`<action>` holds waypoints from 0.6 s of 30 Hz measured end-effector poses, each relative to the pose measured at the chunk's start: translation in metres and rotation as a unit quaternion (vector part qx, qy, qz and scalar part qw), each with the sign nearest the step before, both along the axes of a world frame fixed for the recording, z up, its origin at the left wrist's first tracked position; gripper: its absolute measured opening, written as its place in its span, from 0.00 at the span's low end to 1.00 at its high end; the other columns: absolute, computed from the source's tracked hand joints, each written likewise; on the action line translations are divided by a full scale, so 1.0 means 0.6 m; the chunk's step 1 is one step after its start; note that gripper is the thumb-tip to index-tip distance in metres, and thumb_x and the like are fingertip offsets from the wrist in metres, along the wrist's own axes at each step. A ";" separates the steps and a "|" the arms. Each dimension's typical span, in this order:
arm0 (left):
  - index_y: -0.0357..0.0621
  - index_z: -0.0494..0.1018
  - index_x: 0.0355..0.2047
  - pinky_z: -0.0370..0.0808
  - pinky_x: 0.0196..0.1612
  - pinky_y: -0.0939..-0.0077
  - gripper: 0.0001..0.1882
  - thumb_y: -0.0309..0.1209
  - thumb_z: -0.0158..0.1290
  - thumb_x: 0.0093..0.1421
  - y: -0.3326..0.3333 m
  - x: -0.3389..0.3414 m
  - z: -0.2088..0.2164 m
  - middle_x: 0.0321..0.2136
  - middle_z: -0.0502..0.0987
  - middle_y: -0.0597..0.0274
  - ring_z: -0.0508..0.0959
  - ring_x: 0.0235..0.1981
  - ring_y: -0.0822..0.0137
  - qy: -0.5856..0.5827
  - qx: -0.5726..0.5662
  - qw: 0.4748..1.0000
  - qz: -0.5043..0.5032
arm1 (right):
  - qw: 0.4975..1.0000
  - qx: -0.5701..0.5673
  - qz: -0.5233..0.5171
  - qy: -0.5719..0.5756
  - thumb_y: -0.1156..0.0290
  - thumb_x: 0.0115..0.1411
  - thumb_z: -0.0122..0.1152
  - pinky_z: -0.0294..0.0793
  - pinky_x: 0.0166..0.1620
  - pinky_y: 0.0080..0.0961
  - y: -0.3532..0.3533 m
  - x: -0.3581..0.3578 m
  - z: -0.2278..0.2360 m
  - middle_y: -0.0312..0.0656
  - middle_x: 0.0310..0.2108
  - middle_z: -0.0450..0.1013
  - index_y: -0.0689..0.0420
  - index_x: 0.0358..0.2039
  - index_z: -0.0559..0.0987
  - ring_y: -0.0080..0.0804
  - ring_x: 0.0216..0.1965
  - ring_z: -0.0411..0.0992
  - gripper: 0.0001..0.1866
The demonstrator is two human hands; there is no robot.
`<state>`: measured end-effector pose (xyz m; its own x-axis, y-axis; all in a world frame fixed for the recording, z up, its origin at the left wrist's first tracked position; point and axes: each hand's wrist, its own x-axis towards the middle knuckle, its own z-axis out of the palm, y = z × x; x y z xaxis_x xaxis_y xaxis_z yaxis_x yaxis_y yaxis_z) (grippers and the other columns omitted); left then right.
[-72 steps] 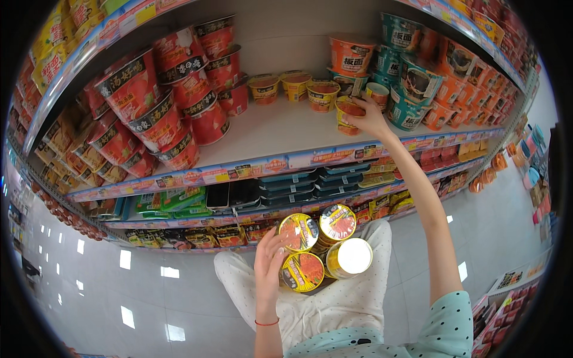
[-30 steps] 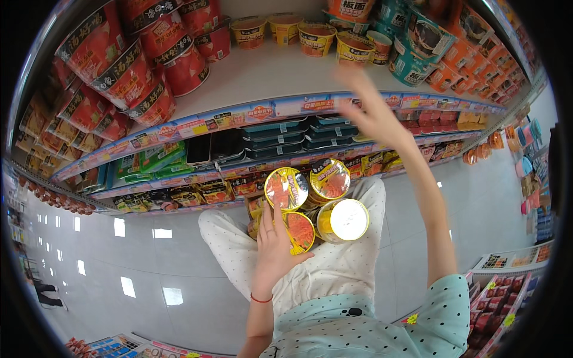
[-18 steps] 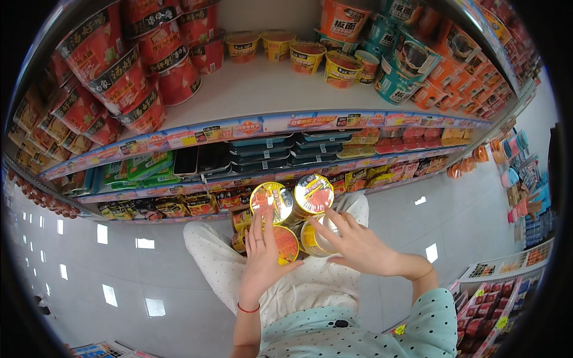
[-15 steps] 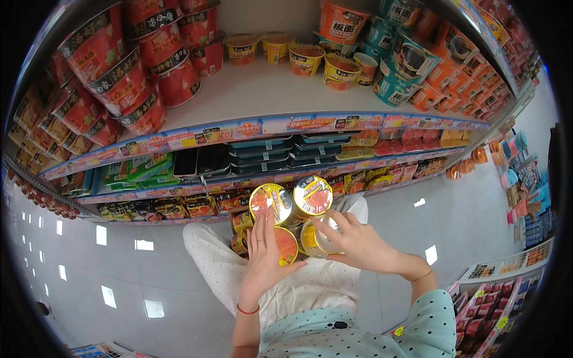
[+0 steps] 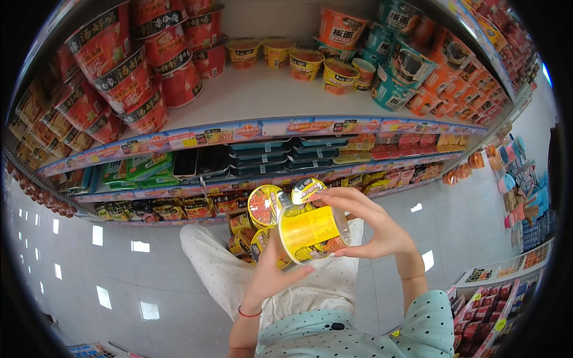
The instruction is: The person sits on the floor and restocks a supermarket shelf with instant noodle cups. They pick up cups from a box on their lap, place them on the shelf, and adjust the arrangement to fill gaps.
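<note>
Presently held above the lap, tilted well onto its side, in the right hand [image 5: 382,231]: yellow cup [image 5: 310,231], white rim toward the left, shiny end toward the right palm. Clamped firmly on that cup, with fingers along the upper edge and thumb at the lower right edge. Located near the white rim, thumb spread out below the cup: left hand [image 5: 268,281], fingers partly hidden; unable to tell whether closed on the cup or merely alongside. Worn at the left wrist: red cord [image 5: 249,314]. Grouped just beyond and to the left of the held cup, between the knees of white dotted trousers [image 5: 209,255]: lidded cups [image 5: 262,206], round printed lids facing up, one partly covered by the held cup; beside these, at the left, further cups with only side walls showing. Arranged on the shelf [image 5: 256,98] ahead: short row of yellow tubs [image 5: 306,64] toward the back, stacked red tubs [image 5: 122,77] at the left, teal tubs [image 5: 395,88] and orange tubs [image 5: 342,28] at the right. Stacked on the level below: dark trays [image 5: 256,158], with green packs [image 5: 146,167] farther left.
</note>
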<state>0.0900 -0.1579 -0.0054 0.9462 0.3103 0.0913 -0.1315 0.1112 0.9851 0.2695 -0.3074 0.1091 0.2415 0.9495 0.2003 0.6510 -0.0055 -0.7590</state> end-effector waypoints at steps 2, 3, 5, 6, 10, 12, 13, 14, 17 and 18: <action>0.35 0.49 0.67 0.60 0.64 0.64 0.50 0.29 0.67 0.50 -0.008 0.011 0.006 0.61 0.61 0.49 0.63 0.63 0.59 0.052 0.014 0.999 0.009 | 0.996 0.039 0.007 -0.080 0.67 0.46 0.76 0.69 0.58 0.34 0.004 0.010 -0.009 0.48 0.61 0.64 0.55 0.62 0.68 0.44 0.61 0.64 0.42; 0.36 0.48 0.67 0.64 0.62 0.63 0.48 0.29 0.65 0.53 -0.009 0.015 0.003 0.61 0.63 0.46 0.67 0.61 0.58 0.004 0.074 0.997 0.028 | 0.994 0.074 -0.019 -0.077 0.67 0.45 0.76 0.66 0.60 0.37 0.009 0.022 -0.005 0.49 0.59 0.66 0.57 0.60 0.70 0.46 0.62 0.64 0.40; 0.36 0.48 0.68 0.65 0.61 0.62 0.47 0.29 0.64 0.54 -0.005 0.016 0.006 0.60 0.64 0.44 0.69 0.60 0.56 0.020 0.130 0.990 0.057 | 0.970 0.142 -0.105 -0.165 0.68 0.45 0.76 0.62 0.62 0.41 0.017 0.076 -0.009 0.50 0.58 0.68 0.61 0.58 0.70 0.48 0.60 0.65 0.39; 0.37 0.47 0.68 0.66 0.60 0.62 0.47 0.29 0.63 0.54 -0.002 0.013 0.005 0.59 0.65 0.43 0.70 0.59 0.54 0.029 0.158 0.984 0.074 | 0.943 0.169 -0.160 -0.236 0.67 0.46 0.75 0.64 0.61 0.40 0.028 0.107 -0.004 0.51 0.58 0.68 0.62 0.59 0.70 0.48 0.60 0.65 0.39; 0.38 0.48 0.68 0.69 0.58 0.61 0.46 0.30 0.63 0.55 0.003 0.007 -0.003 0.57 0.69 0.43 0.72 0.57 0.53 0.063 0.161 0.980 0.097 | 0.887 0.143 -0.289 -0.329 0.62 0.46 0.73 0.65 0.58 0.41 0.031 0.278 0.007 0.50 0.56 0.69 0.53 0.61 0.71 0.48 0.57 0.69 0.40; 0.38 0.49 0.67 0.69 0.57 0.61 0.44 0.29 0.62 0.56 0.002 0.009 -0.005 0.56 0.70 0.43 0.73 0.56 0.53 0.059 0.152 0.982 0.097 | 0.884 0.044 -0.324 -0.334 0.58 0.46 0.72 0.64 0.58 0.43 0.033 0.351 0.002 0.50 0.58 0.68 0.53 0.60 0.72 0.49 0.58 0.67 0.39; 0.38 0.49 0.67 0.70 0.57 0.61 0.44 0.29 0.61 0.56 0.002 0.010 -0.004 0.55 0.70 0.44 0.73 0.55 0.53 0.060 0.151 0.982 0.093 | 0.882 0.006 -0.327 -0.339 0.57 0.47 0.71 0.64 0.58 0.43 0.037 0.385 -0.002 0.50 0.59 0.67 0.54 0.60 0.72 0.49 0.59 0.66 0.39; 0.38 0.49 0.67 0.70 0.57 0.61 0.43 0.29 0.61 0.56 0.002 0.011 -0.004 0.55 0.70 0.44 0.73 0.55 0.53 0.061 0.149 0.983 0.091 | 0.880 -0.031 -0.327 -0.343 0.57 0.47 0.70 0.64 0.59 0.44 0.044 0.409 -0.002 0.50 0.59 0.66 0.54 0.60 0.71 0.49 0.60 0.65 0.39; 0.44 0.50 0.69 0.69 0.57 0.65 0.43 0.25 0.60 0.56 0.001 0.007 -0.006 0.56 0.70 0.51 0.73 0.55 0.59 0.068 0.138 0.983 0.100 | 0.907 -0.049 -0.309 -0.282 0.58 0.50 0.68 0.62 0.61 0.45 0.082 0.433 0.000 0.52 0.62 0.64 0.57 0.61 0.69 0.50 0.61 0.63 0.38; 0.44 0.51 0.68 0.69 0.57 0.65 0.43 0.25 0.60 0.56 0.002 0.006 -0.004 0.55 0.71 0.51 0.73 0.55 0.59 0.070 0.138 0.983 0.100 | 0.904 -0.042 -0.303 -0.297 0.58 0.50 0.68 0.62 0.62 0.44 0.088 0.447 -0.004 0.52 0.62 0.63 0.57 0.61 0.68 0.50 0.62 0.63 0.38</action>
<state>0.0935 -0.1568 -0.0080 0.8781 0.4730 0.0720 0.0149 -0.1774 0.9840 0.5378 -0.2547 0.1065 0.5966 0.6962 0.3992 0.8017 -0.5399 -0.2565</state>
